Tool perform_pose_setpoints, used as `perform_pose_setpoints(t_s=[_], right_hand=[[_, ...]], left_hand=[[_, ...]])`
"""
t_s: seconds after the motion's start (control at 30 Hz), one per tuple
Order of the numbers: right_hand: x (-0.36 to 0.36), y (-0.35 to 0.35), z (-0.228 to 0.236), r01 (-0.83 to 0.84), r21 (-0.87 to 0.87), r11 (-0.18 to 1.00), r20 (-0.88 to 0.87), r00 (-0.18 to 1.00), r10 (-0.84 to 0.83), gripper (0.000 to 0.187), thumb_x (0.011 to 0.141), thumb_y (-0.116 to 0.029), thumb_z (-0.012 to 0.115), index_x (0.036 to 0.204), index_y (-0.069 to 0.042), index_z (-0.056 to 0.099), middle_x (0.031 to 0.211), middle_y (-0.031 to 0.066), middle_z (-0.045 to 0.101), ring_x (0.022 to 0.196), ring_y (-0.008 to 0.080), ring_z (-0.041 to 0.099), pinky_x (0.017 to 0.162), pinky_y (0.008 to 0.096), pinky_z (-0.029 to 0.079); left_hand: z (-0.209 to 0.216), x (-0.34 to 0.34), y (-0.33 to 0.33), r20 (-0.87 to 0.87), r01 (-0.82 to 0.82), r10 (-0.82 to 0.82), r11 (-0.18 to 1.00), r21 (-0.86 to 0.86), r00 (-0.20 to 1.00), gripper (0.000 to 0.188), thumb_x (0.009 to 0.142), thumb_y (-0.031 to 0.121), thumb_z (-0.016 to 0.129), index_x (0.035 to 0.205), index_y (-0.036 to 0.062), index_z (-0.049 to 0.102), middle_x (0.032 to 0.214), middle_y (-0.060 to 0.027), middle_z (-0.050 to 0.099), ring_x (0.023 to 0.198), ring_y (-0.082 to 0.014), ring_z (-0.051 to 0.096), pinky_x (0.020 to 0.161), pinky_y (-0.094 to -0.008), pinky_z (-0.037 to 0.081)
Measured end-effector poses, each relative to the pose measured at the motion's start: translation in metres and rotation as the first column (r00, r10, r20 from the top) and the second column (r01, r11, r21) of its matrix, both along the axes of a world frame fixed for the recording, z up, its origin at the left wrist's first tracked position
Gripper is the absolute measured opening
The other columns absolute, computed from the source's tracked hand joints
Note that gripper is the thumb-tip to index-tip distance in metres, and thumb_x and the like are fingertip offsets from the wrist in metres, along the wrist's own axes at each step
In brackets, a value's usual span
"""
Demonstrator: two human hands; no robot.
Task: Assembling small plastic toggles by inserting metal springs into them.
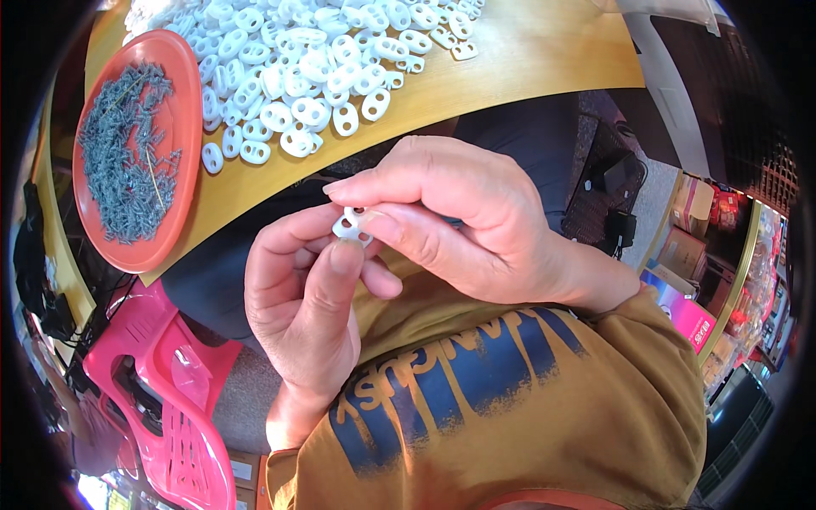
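Between my two hands is a small white plastic piece with holes (348,226), held in front of my body just off the table's near edge. My left hand (302,289) pinches it from below with thumb and fingers. From the upper right, my right hand (467,221) closes thumb and forefinger on its other side; whether a screw is in that pinch is hidden. On the table lies a large heap of white oval plastic pieces with two holes (314,64). Left of the heap, a red-orange plate (183,110) carries many small grey metal screws (127,161).
The wooden table (544,72) curves across the top. A pink plastic chair (161,382) stands at the lower left. To the right are a black chair-like object (612,174) on the floor and shelves with boxes (684,255).
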State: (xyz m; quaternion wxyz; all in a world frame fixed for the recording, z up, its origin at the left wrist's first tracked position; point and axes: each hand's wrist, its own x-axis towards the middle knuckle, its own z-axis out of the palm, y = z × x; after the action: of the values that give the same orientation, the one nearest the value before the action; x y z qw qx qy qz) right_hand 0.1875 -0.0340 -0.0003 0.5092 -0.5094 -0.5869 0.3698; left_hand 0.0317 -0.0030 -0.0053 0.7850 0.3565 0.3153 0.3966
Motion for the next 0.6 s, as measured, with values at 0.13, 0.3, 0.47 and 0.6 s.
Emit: perform_pose_setpoints(t_s=[0.13, 0.3, 0.47, 0.6], right_hand=[[0.000, -0.001, -0.003, -0.036, 0.088, 0.995, -0.006, 0.999, 0.037, 0.027, 0.082, -0.002, 0.052, 0.108, 0.004, 0.057, 0.080, 0.0094, 0.059, 0.068, 0.0175, 0.055, 0.062, 0.0256, 0.042], [0.003, -0.003, -0.002, -0.058, 0.107, 0.993, 0.022, 0.998, 0.055, 0.031, 0.082, -0.001, 0.050, 0.112, 0.004, 0.055, 0.082, 0.0104, 0.058, 0.070, 0.0176, 0.054, 0.063, 0.0259, 0.042], [-0.004, -0.007, 0.008, 0.001, -0.074, 0.997, -0.249, 0.968, -0.020, 0.023, 0.081, 0.000, 0.052, 0.103, 0.005, 0.056, 0.085, 0.0110, 0.058, 0.071, 0.0171, 0.056, 0.063, 0.0250, 0.044], [0.002, -0.006, 0.008, -0.070, -0.069, 0.995, -0.210, 0.976, 0.054, 0.019, 0.080, 0.000, 0.053, 0.098, 0.004, 0.056, 0.085, 0.0113, 0.058, 0.072, 0.0171, 0.057, 0.062, 0.0250, 0.045]], left_hand=[[0.002, 0.002, 0.000, 0.011, -0.032, 0.032, 0.999, 0.016, 0.999, 0.023, 0.084, 0.005, 0.056, 0.105, -0.0037, 0.049, 0.085, -0.0149, 0.061, 0.061, -0.0146, 0.058, 0.058, -0.0226, 0.050], [0.003, 0.001, -0.003, 0.010, -0.024, 0.024, 0.999, 0.029, 1.000, 0.023, 0.084, 0.006, 0.056, 0.104, -0.0037, 0.049, 0.085, -0.0155, 0.061, 0.061, -0.0145, 0.059, 0.058, -0.0225, 0.050], [0.004, 0.000, -0.002, -0.016, -0.006, 0.007, 0.998, 0.060, 1.000, 0.022, 0.084, 0.006, 0.056, 0.103, -0.0037, 0.049, 0.086, -0.0147, 0.061, 0.061, -0.0139, 0.058, 0.057, -0.0222, 0.050], [0.004, 0.001, -0.002, -0.007, 0.007, -0.007, 0.996, 0.086, 1.000, 0.030, 0.084, 0.006, 0.056, 0.110, -0.0048, 0.047, 0.085, -0.0131, 0.061, 0.063, -0.0137, 0.058, 0.056, -0.0211, 0.049]])
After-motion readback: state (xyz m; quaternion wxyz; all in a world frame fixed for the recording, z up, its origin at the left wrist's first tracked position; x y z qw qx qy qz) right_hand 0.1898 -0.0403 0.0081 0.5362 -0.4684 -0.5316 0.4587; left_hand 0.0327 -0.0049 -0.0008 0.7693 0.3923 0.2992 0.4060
